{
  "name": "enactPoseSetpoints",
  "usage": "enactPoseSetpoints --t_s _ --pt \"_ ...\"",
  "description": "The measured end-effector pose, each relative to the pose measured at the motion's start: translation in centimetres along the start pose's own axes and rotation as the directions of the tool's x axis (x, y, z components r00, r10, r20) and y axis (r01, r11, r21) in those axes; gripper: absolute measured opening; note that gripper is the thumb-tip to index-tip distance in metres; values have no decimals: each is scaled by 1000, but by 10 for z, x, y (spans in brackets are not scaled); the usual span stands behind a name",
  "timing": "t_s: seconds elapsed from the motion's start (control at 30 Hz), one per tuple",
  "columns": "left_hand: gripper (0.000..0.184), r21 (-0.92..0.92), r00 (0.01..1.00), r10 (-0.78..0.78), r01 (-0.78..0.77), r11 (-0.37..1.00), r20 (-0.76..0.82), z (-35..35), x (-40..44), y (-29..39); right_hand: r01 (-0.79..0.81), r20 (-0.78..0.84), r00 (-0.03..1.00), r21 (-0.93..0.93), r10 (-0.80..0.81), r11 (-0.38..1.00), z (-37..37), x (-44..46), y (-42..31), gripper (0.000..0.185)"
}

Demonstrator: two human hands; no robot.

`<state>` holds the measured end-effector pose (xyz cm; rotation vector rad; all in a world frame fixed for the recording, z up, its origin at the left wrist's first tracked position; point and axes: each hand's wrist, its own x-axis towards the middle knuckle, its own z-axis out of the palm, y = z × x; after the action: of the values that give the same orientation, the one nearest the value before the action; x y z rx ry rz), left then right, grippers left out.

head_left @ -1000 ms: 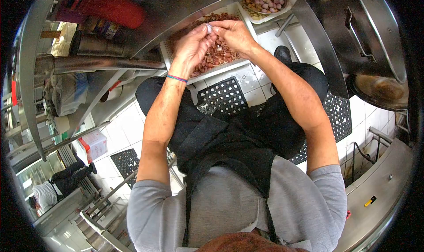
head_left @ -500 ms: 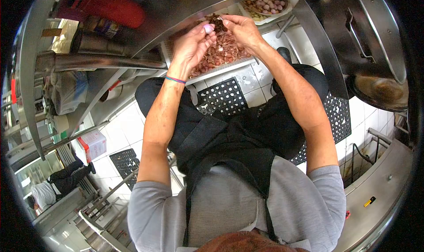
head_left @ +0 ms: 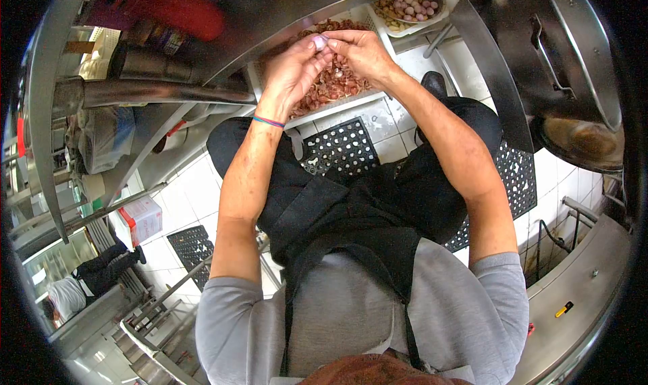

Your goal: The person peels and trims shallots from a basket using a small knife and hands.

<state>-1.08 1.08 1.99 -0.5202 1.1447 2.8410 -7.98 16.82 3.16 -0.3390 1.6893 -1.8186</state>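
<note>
My left hand [head_left: 299,67] pinches a small, peeled-looking pinkish-purple shallot [head_left: 319,42] between thumb and fingers. My right hand [head_left: 364,55] meets it from the right, thumb and forefinger pressed together at the shallot's side. Whether a small blade or a scrap of skin sits in that right pinch is hidden. Below both hands lies a white tray [head_left: 337,110], filled with reddish-brown shallots and loose skins [head_left: 337,88]. At its upper right, a bowl [head_left: 442,10] holds smooth pink shallots [head_left: 413,5].
A steel counter edge [head_left: 283,30] arches above the tray. A large metal pot [head_left: 574,54] is at the right, with a pan [head_left: 580,142] below it. Black perforated mats [head_left: 337,145] lie on white floor tiles. Another person [head_left: 88,284] is at the far left.
My right hand has moved left and slightly down, from beside the shallot to touching it. My left hand stays nearly in place, still holding the shallot.
</note>
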Motion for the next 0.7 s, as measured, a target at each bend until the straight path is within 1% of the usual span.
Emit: enactPoseSetpoints --t_s 0.1,0.2,0.3,0.33,0.43,0.53,0.63,0.7 --pt "26 -17 999 -7 7 1000 47 0 0 0 -123 -3 992 131 124 984 -4 -6 -10 27" --pt "28 -23 1000 -13 13 1000 21 3 0 1 -114 -16 993 180 119 977 -10 0 -6 27" --pt "28 -52 998 -18 21 998 61 5 -1 1 -66 -113 990 145 82 987 -16 7 -2 27" --pt "29 -69 997 -22 26 997 72 5 -1 1 -113 -114 985 165 133 980 -18 8 -6 29" --pt "29 -99 996 -19 28 995 89 3 -1 1 -25 -169 985 8 26 1000 -23 14 -2 27" --pt "28 -92 998 3 3 996 63 -4 3 -2 24 -256 963 -214 -80 977 -19 10 5 25" --pt "27 -103 1000 -3 6 995 28 -6 4 -2 -14 -196 979 -349 -59 937 -21 17 20 23" --pt "25 -117 1000 -9 8 993 -2 -6 4 -2 52 -128 986 -357 -104 932 -23 18 25 28"
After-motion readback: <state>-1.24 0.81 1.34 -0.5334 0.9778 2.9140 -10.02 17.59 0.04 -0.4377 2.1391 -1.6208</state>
